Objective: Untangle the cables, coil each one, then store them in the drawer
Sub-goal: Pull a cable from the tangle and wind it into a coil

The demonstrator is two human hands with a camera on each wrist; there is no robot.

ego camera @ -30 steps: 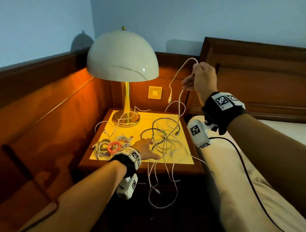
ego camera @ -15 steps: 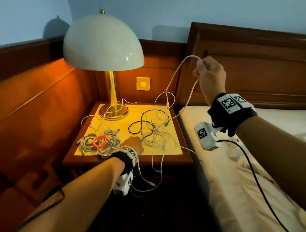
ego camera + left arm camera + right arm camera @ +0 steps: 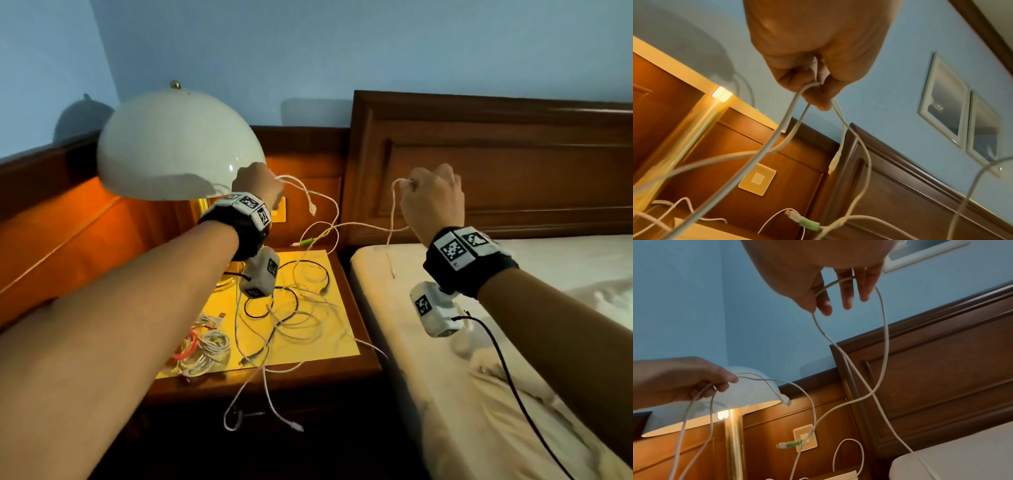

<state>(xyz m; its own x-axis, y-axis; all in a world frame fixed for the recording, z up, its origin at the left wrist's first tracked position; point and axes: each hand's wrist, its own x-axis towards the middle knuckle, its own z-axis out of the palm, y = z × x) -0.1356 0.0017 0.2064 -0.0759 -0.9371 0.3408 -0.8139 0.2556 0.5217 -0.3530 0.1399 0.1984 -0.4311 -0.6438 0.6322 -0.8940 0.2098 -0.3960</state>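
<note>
My left hand (image 3: pixel 265 185) is raised in front of the lamp shade and pinches a few strands of white cable (image 3: pixel 795 104). One plug end (image 3: pixel 312 209) dangles just right of it. My right hand (image 3: pixel 412 185) is held up over the bed's edge, thumb and fingers curled round a loop of the white cable (image 3: pixel 882 318). That cable sags between the two hands, past a green-wrapped connector (image 3: pixel 307 242). Below, a loose tangle of white and black cables (image 3: pixel 301 308) lies on the yellow mat (image 3: pixel 342 346). Some strands hang over the nightstand's front. The drawer is out of sight.
A bundle of coiled cables with an orange-red one (image 3: pixel 202 346) lies at the mat's front left. The domed lamp (image 3: pixel 178 147) stands close behind my left hand. The bed (image 3: pixel 428 394) and wooden headboard (image 3: pixel 496 164) are on the right, a wall switch (image 3: pixel 757 178) behind.
My left hand has left the nightstand, risen in front of the lamp and taken hold of white cable strands. My right hand still holds its cable, now spread apart from the left.
</note>
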